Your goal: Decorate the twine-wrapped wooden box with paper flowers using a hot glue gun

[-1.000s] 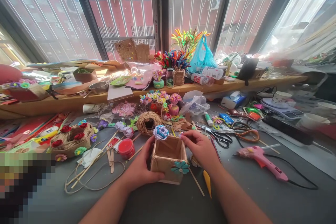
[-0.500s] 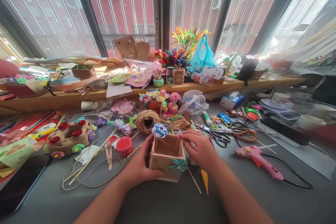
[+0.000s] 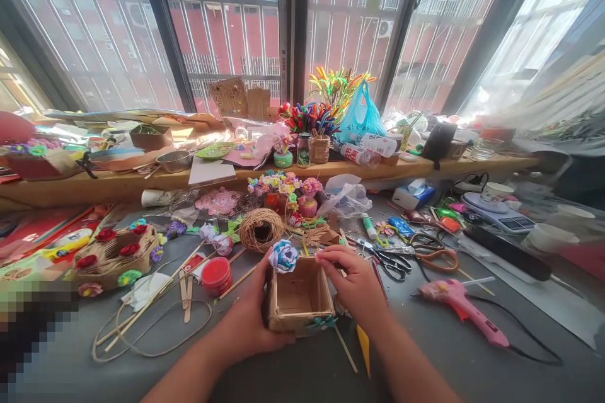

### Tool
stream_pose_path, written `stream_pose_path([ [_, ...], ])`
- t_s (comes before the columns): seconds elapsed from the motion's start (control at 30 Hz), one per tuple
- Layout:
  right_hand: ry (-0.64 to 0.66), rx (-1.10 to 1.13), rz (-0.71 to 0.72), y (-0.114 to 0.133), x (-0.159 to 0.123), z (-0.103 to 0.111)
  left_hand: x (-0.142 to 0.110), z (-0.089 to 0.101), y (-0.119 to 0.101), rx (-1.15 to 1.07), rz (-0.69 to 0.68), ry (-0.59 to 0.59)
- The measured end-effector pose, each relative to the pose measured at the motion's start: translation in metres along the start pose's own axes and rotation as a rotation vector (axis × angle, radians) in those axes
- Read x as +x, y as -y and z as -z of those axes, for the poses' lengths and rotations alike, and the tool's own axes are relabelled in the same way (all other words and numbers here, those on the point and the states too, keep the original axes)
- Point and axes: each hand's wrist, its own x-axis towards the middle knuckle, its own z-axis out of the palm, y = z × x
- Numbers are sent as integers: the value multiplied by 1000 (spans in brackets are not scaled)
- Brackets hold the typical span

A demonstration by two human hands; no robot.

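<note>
Two bare hands meet at an open-topped, square tan box of wood-like or card-like panels (image 3: 297, 324), which is in front of the person, over the dark grey tabletop (image 3: 269, 381); whether its base rests there, I cannot tell. The left hand (image 3: 250, 315) wraps the box's left side, fingers behind and thumb along the lower front, gripping it. The right hand (image 3: 353, 283) has its thumb and forefinger drawn together at the far right corner of the rim; whether they pinch something small is hidden.

The box looks light and fairly stiff, with dry, matt walls that should not slip. Its edges and joins seem the weak part, so a hard squeeze across the open top could spring them. A round blue-and-white rosette (image 3: 283, 256) at the far left corner and a teal petalled flower (image 3: 324, 322) on the front right look soft and easily crushed or pulled loose. The best hold is probably low on the plain side walls, near the base, clear of both ornaments.
</note>
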Motion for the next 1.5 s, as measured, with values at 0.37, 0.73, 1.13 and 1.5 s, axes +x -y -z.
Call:
stream_pose_path([
  [0.37, 12, -69, -109, 12, 10, -5, 1, -1, -10, 97, -1, -10],
  [0.73, 116, -267, 345, 67, -19, -22, 6, -10, -12, 131, 113, -111],
  [1.13, 220, -322, 411, 67, -33, -50, 7, -10, -16, 142, 59, -98],
  [1.5, 155, -453, 592, 66, -43, -59, 5, -12, -12, 155, 21, -137],
])
